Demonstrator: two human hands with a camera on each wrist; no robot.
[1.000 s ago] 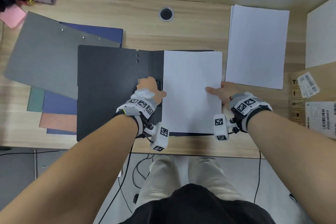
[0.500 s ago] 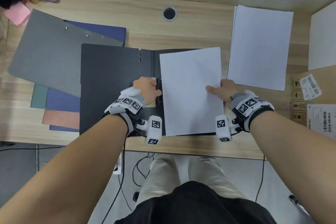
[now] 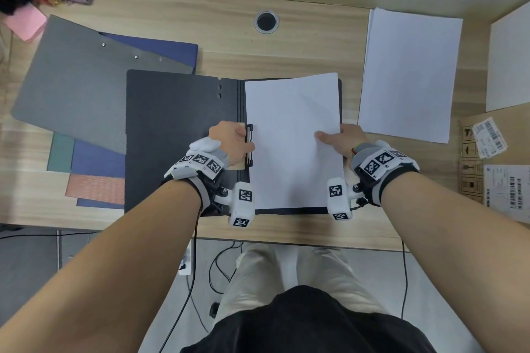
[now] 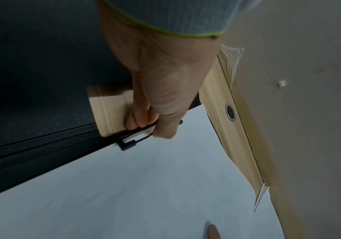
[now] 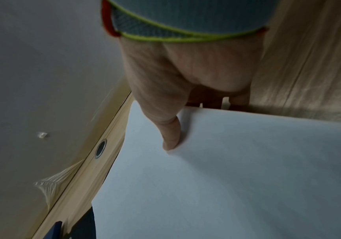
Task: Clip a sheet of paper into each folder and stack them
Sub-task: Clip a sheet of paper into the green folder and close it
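Note:
A black folder [image 3: 177,135] lies open on the desk, a white sheet [image 3: 292,123] slightly tilted on its right half. My left hand [image 3: 243,142] grips the black wire clip [image 3: 250,149] at the spine, thumb and fingers curled round it. In the left wrist view the left hand [image 4: 155,122] holds the clip [image 4: 132,140] at the sheet's [image 4: 144,186] edge. My right hand [image 3: 329,137] pinches the sheet's right edge, thumb on top and fingers under it. The right wrist view shows that thumb [image 5: 170,137] pressing the sheet [image 5: 237,177].
A grey folder [image 3: 77,89] on a blue one [image 3: 160,49] lies at the back left, with several coloured folders [image 3: 94,178] beneath. A paper stack [image 3: 410,71] sits right of the open folder. A labelled cardboard box [image 3: 470,157] is at the far right, a cable hole [image 3: 266,21] behind.
The sheet has tilted and slid left towards the clip. My left hand has drawn back from the sheet's edge and closed on the clip. My right hand keeps its hold.

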